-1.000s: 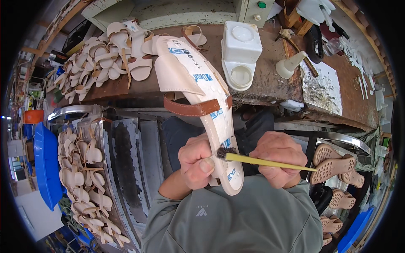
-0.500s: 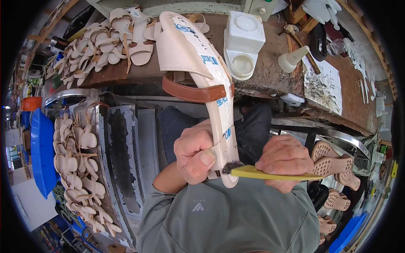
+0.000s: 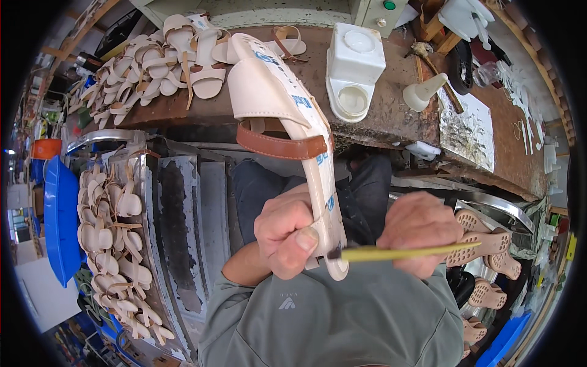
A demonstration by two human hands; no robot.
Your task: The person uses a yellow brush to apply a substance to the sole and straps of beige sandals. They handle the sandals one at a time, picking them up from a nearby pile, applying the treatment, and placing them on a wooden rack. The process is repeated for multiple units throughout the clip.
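My left hand [image 3: 286,233] grips the heel end of a cream sandal [image 3: 275,104] with a brown strap, held on its last over my lap, toe pointing away. My right hand [image 3: 420,231] holds a yellow-handled brush [image 3: 403,251] level. The brush's dark tip touches the sandal's heel edge, just right of my left thumb. My grey shirt fills the lower middle of the view.
A worn brown workbench [image 3: 391,116] ahead carries a pile of cream sandals [image 3: 159,61], a white plastic container [image 3: 354,67] and a white funnel [image 3: 422,93]. More sandals [image 3: 113,244] fill a metal rack at my left. Tan soles [image 3: 489,244] lie at right, a blue bin [image 3: 58,220] far left.
The sandal has come closer and lower toward my chest. Both hands shifted down with it, and the brush tip stays at the heel edge.
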